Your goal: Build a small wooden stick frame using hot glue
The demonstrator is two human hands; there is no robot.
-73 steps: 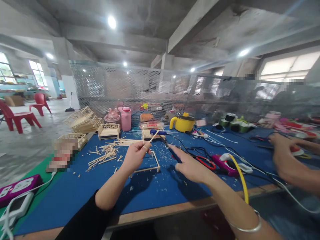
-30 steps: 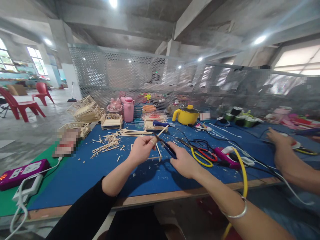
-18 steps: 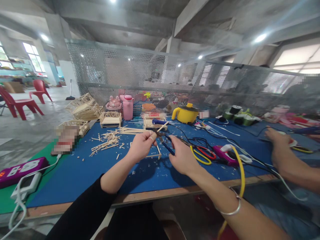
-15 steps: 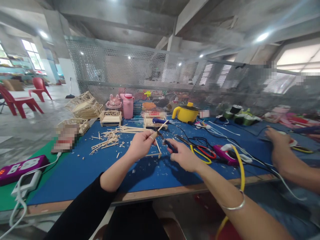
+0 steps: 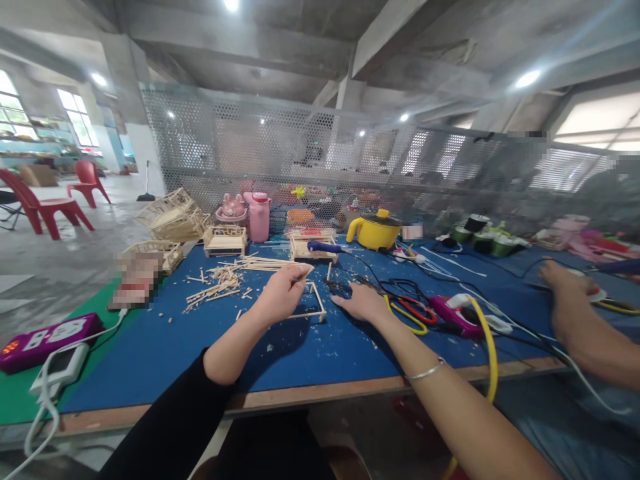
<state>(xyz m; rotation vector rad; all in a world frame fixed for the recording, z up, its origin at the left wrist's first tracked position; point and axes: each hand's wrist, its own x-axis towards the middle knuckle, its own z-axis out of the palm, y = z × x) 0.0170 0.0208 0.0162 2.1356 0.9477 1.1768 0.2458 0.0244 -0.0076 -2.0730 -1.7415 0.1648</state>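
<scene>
My left hand (image 5: 283, 293) is closed in a pinch on a short wooden stick (image 5: 311, 270), with only its tip showing past the fingers. Just under it on the blue mat lies a small wooden frame (image 5: 321, 308), partly covered by the hand. My right hand (image 5: 364, 301) rests low over the mat with thumb and fingers apart, beside dark pliers (image 5: 339, 288) that its fingertips partly hide. A cut piece of stick (image 5: 329, 271) is between the two hands, near the pliers.
Loose sticks (image 5: 220, 283) are heaped left of centre. A soldering-iron-like tool with a blue handle (image 5: 323, 247) leans on a small wooden bed frame (image 5: 300, 255). Scissors with yellow and red handles (image 5: 407, 320), cables and a purple power strip (image 5: 457, 317) lie right. A co-worker's arm (image 5: 575, 313) reaches in.
The pliers have gone from my right hand's grip down onto the mat, and the hand has opened. The stick in my left hand now looks shorter; a cut piece lies apart.
</scene>
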